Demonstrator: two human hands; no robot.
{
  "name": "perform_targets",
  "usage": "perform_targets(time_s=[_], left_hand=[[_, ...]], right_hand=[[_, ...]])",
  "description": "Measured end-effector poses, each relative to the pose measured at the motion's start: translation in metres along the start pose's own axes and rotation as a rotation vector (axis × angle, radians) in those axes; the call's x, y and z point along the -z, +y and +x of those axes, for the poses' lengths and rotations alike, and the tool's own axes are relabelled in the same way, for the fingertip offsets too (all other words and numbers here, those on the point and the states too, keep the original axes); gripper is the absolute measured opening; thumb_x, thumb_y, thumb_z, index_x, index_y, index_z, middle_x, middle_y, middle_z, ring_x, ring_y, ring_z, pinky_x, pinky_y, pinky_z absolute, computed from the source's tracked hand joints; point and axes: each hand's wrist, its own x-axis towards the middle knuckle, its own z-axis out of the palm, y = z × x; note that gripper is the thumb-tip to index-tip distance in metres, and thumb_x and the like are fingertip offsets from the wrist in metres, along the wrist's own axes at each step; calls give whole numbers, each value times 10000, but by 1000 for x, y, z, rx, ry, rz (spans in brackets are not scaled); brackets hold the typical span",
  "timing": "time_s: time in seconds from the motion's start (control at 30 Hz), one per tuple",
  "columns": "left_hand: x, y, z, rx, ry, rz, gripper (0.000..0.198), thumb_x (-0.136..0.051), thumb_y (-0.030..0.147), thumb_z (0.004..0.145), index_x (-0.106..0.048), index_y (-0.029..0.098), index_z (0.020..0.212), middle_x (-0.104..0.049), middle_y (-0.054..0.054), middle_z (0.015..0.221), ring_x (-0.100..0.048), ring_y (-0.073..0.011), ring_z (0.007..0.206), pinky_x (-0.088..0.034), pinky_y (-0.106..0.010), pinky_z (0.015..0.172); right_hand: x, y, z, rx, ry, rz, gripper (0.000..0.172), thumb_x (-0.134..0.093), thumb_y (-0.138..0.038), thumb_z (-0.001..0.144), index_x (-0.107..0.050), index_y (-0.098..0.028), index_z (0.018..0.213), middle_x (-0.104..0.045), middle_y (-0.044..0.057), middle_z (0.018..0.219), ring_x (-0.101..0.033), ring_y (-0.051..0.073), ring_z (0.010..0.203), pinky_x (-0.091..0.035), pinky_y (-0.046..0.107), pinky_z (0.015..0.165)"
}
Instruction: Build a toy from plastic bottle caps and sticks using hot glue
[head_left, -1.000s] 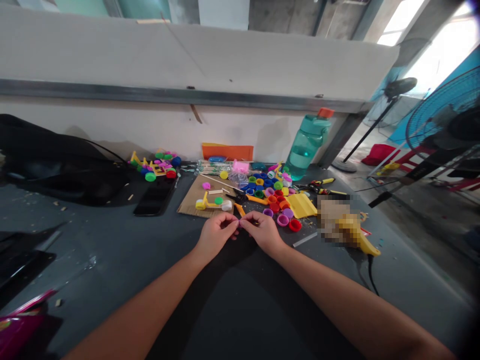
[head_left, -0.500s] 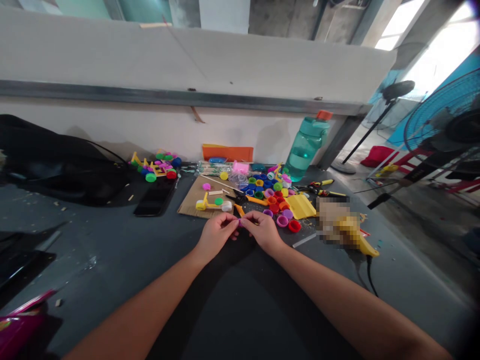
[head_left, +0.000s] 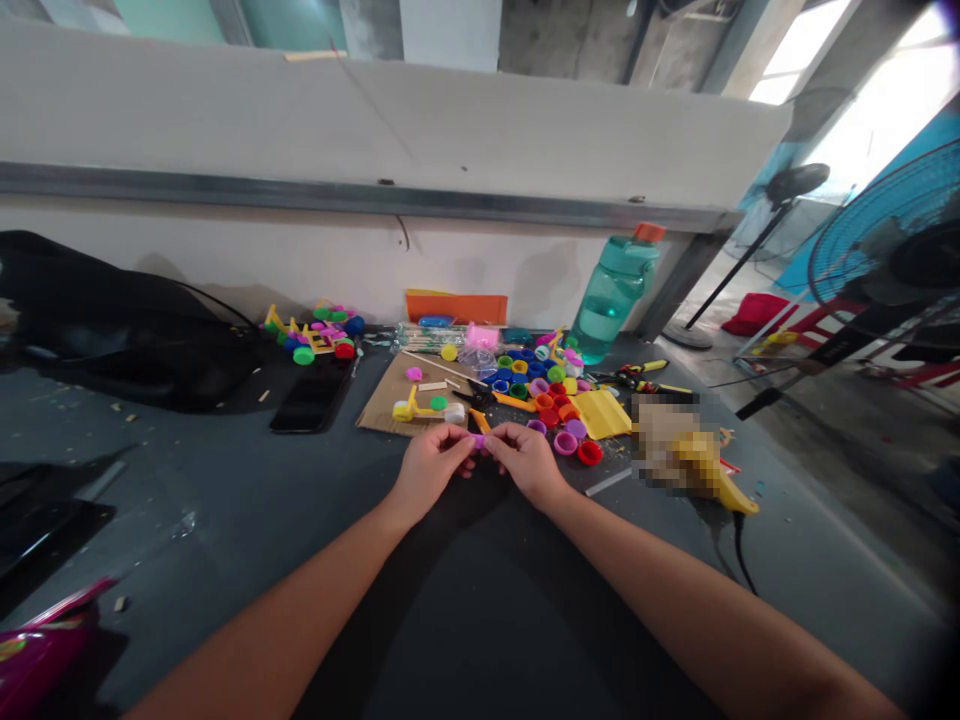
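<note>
Both hands meet above the near edge of a cardboard sheet. My left hand pinches the left end of a small pink-purple piece, and my right hand pinches its right end. Fingertips hide most of the piece, so its exact kind does not show. Just beyond, a small yellow construction with a green disc lies on the cardboard. Orange-handled pliers are near my right fingers. Several coloured bottle caps spread to the right, red, purple, blue and green.
A teal water bottle stands by the back panel. At right are a yellow corded tool, partly pixelated, and a glue stick. A phone, assembled colourful pieces and a black bag lie on the left.
Slightly more of the pink-purple piece shows between my fingertips. Both hands stay in nearly the same place.
</note>
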Motion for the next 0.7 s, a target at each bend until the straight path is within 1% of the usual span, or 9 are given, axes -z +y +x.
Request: perform_targets(time_s=[0.17,0.33,0.53,0.7], left_hand=[[1,1,0,13,2,-5,202,-641,333,725,-616,135,755,-616,-4,649,-573,-105,550,-496,-228,530],[1,-1,0,3,-13,5,202,-617,346,744,-616,145,766,-612,4,616,-572,-107,536,-491,-231,535],[2,1,1,-9,-2,27,186,-607,331,750,-617,147,728,-603,10,587,-569,-108,532,-484,-224,535],[1,2,0,4,-11,14,196,-618,343,749,-624,148,758,-613,6,607,-577,-111,547,-492,-228,545]], right_hand=[[0,-1,0,4,-5,10,240,-589,-399,755,-627,-162,747,-596,-1,644,-465,76,474,-388,186,412],[0,-1,-1,2,11,-18,225,-594,-389,747,-621,-168,713,-579,-14,611,-465,80,471,-383,192,420],[-1,1,-1,1,-11,12,258,-631,-425,717,-626,-168,736,-598,-7,635,-486,91,495,-392,195,421],[-1,3,0,-1,8,-4,253,-634,-421,720,-624,-168,728,-600,-6,630,-468,82,469,-377,197,418]])
